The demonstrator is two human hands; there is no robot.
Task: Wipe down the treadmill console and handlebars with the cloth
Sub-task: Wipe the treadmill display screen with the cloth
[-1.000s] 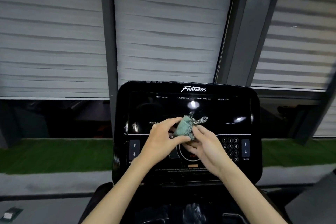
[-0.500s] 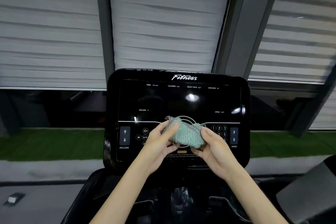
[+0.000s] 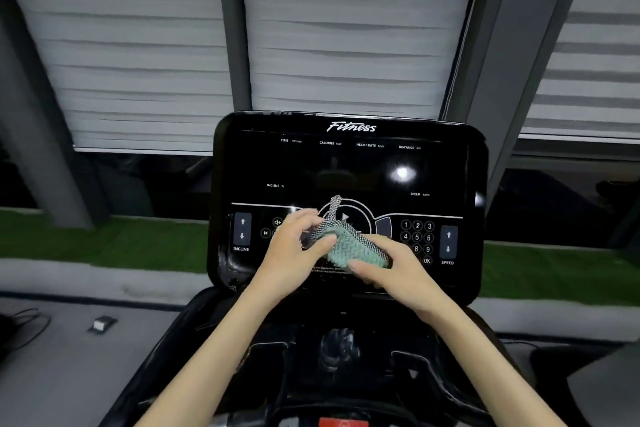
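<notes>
A folded teal cloth with a grey mesh face (image 3: 349,243) is pinched between the left hand (image 3: 294,253) and the right hand (image 3: 398,270), both closed on it, over the glossy black flat treadmill console (image 3: 346,166), apparently to bunch its knobbly weave into a pad for wiping.

Both hands, left hand (image 3: 294,250) and right hand (image 3: 398,270), grip a green cloth (image 3: 349,246), seemingly touching the console (image 3: 346,163).

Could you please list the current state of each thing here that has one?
cloth: bunched, held in both hands, at the console face
left hand: gripping cloth
right hand: gripping cloth
console: display dark, unlit
window blinds: lowered
</notes>
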